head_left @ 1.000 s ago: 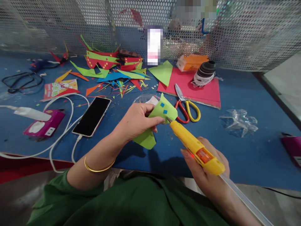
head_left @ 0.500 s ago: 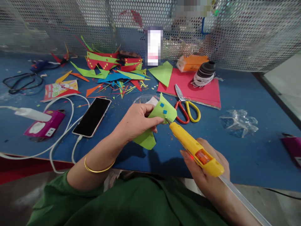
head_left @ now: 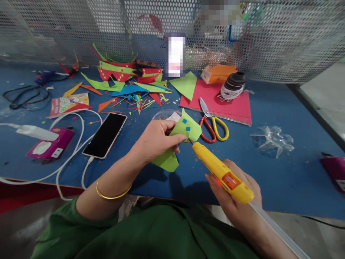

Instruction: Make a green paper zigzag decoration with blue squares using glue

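Observation:
My left hand (head_left: 159,138) pinches a cut piece of light green paper (head_left: 192,124) between thumb and fingers. Two small blue squares (head_left: 188,128) sit on the paper's upper part, and its lower part hangs below my palm. In my right hand (head_left: 242,180) is a yellow hot glue gun (head_left: 221,169), with a long clear glue stick (head_left: 277,230) sticking out of its back end. The gun's metal nozzle is at the paper's lower edge, close to my left thumb. Just beyond the paper lie scissors (head_left: 207,113) with one red and one yellow handle.
A phone (head_left: 105,135) on a white cable and a purple socket block (head_left: 51,144) lie left. Paper scraps (head_left: 137,90) and red-green paper masks (head_left: 117,71) are behind. Red sheets (head_left: 229,104) bear a black spool (head_left: 235,82). Clear plastic (head_left: 272,141) lies right; a perforated screen (head_left: 151,21) stands at the back.
Both hands keep nearly the same pose, with the nozzle still at the green paper. The whole view has shifted slightly.

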Demonstrator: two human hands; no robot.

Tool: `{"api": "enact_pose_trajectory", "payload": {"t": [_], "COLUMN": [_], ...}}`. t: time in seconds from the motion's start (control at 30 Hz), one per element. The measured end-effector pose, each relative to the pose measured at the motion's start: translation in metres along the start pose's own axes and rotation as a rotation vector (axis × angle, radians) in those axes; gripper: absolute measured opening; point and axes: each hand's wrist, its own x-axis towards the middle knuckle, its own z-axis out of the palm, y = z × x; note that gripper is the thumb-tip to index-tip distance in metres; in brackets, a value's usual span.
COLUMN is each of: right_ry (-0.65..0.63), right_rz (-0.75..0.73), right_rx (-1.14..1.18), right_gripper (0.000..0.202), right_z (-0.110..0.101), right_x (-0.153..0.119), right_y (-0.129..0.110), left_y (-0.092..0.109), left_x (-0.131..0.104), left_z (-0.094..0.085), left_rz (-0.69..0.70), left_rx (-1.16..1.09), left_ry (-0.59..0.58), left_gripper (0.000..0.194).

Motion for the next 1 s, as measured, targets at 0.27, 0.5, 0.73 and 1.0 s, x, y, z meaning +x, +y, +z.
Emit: {"api": "enact_pose_trajectory", "payload": {"t": [0.27, 0.5, 0.73, 1.0], "right_ry": [0.145, 0.248, 0.526, -0.061], "right_rz": [0.146, 0.336, 0.312, 0.782], "right_rx": [0.249, 0.396, -0.203, -0.891], "right_gripper": [0.008, 0.018, 0.03, 0.046], "right_z": [-0.009, 0.0, -0.041, -0.086], "right_x": [-0.009, -0.011, 0.019, 0.047], "right_y": [0.007, 0.008, 0.055, 0.118], "left_y": [-0.001, 0.001, -0.001, 0.011], "left_x": [-0.001, -0.001, 0.0, -0.007], "left_z": [0.001, 0.001, -0.001, -0.021], "left_rz": [-0.054, -0.054, -0.047, -0.044], "left_rx": [-0.054, -0.018, 0.01, 0.003], "left_ry": [0.003, -0.007, -0.036, 0.083], "left_gripper": [0.013, 0.014, 0.013, 0.012]}}
